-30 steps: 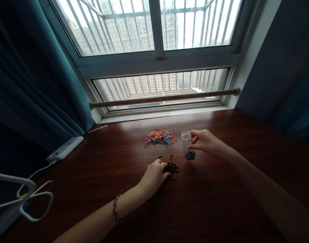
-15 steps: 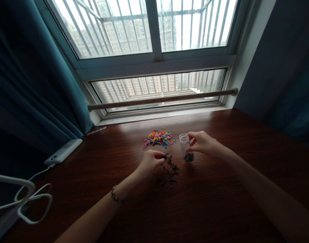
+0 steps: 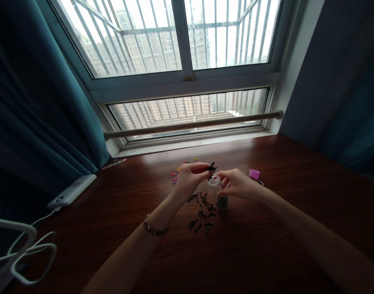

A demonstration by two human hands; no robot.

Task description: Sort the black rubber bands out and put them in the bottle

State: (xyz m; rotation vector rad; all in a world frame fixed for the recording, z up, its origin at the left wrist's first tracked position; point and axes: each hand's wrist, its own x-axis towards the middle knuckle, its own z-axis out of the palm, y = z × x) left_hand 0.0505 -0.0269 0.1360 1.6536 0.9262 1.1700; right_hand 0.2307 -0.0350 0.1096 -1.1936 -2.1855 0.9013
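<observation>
Several small black loop-like pieces are pinched between the thumb and fingertips of my left hand, just above the jar's mouth at its left. Their exact kind is too small to make out. My right hand grips the clear jar from its right side. The jar stands slightly tilted on the table, with dark pieces gathered at its bottom. More black pieces lie scattered on the wood in front of the jar. Behind my left hand, a pile of small colourful pieces is mostly hidden.
A pink cap with a loop lies right of my right hand on the brown wooden table. At the left are a white power bank and a white cable. A barred window stands behind the table.
My left hand has lifted black pieces from the scattered group and moved them up and right to the jar's mouth. It now covers most of the colourful pile. The pink cap has come into view.
</observation>
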